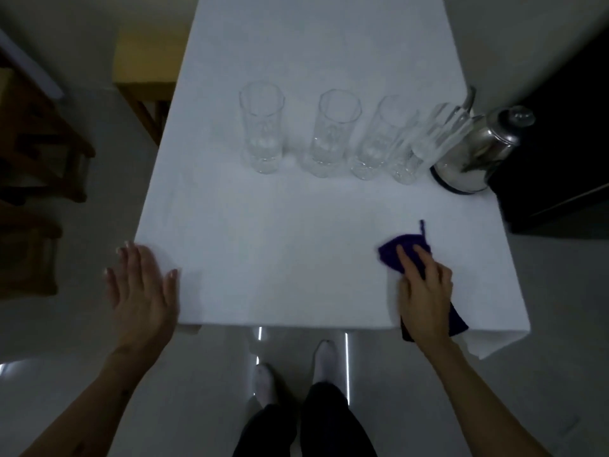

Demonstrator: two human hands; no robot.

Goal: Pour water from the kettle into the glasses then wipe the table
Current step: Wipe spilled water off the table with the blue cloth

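Several tall clear glasses (pixel 333 133) stand in a row across the white-covered table (pixel 270 245). A shiny metal kettle (pixel 478 153) stands at the right end of the row, near the table's right edge. My right hand (pixel 425 288) presses flat on a purple cloth (pixel 405 249) at the table's near right corner; part of the cloth shows behind my wrist. My left hand (pixel 141 282) lies flat with fingers spread on the near left corner, holding nothing.
A wooden chair (pixel 43 150) stands left of the table, another wooden piece (pixel 145 77) behind it. A dark cabinet (pixel 560 143) is close on the right, beside the kettle. My feet in white socks (pixel 296 367) stand on a glossy floor below the table's front edge.
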